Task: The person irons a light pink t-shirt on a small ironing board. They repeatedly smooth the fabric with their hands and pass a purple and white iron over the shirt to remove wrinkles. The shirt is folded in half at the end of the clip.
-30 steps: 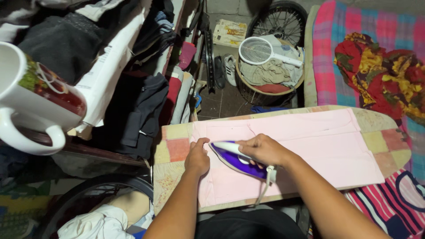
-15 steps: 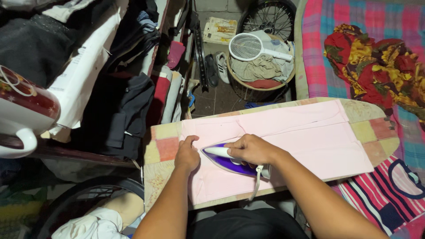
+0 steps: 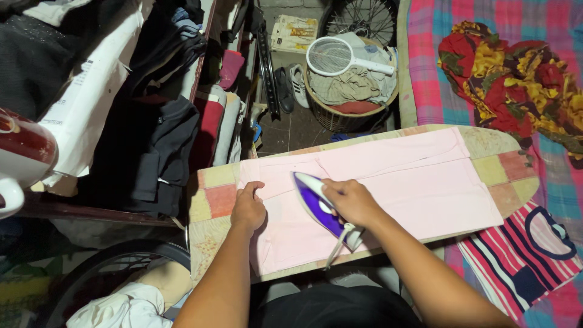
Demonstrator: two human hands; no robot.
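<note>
A smooth pale-pink cloth (image 3: pixel 388 188) lies flat along the patchwork-covered ironing board (image 3: pixel 510 173), which tapers to a rounded end. The right hand (image 3: pixel 352 201) wraps closed around the handle of a glossy purple-and-white steam iron (image 3: pixel 319 206) — its pointed nose angled away from the person, soleplate down on the cloth. The left hand (image 3: pixel 248 208) presses palm-down, fingers loosely together, on the cloth's near edge — just beside the iron. A woven basket (image 3: pixel 340 115) of crumpled laundry stands beyond.

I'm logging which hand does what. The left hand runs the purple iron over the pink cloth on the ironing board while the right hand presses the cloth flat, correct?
Hands are swapped. The head view shows the right hand on the purple iron, and the left hand pressing the pink cloth flat on the ironing board.
</note>
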